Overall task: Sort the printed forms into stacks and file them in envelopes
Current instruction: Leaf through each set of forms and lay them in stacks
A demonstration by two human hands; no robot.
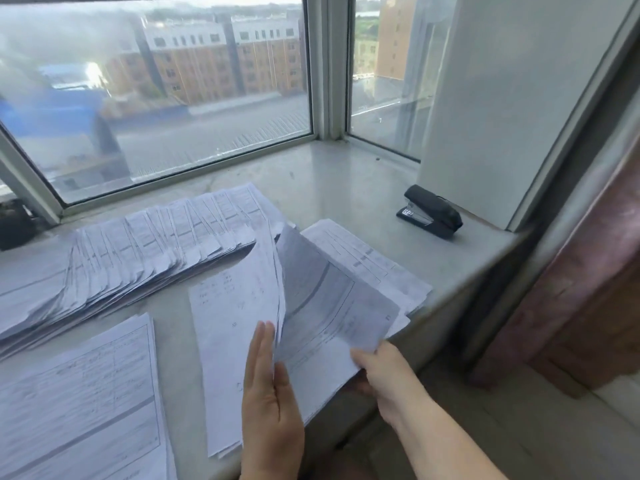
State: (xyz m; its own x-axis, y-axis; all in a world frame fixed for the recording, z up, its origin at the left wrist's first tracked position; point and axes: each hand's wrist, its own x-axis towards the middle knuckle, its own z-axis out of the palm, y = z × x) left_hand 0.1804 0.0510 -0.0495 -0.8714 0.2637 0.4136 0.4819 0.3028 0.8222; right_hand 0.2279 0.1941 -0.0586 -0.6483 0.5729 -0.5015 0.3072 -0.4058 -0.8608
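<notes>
Printed forms lie on a grey stone windowsill (332,178). A long fanned row of forms (138,251) runs across the left and middle. A flat stack (79,403) lies at the near left. In the middle, a sheaf of sheets (228,327) is lifted on edge, and my left hand (268,407) rests flat against it, fingers straight. My right hand (381,372) is shut on the near corner of a form (332,313) that tilts off a stack (367,261) at the right.
A black stapler (429,211) sits on the sill at the far right, by a white wall pillar (502,109). Window panes (156,98) close the far side. The sill's front edge runs diagonally at the right, with a brown wooden panel (581,306) beyond it.
</notes>
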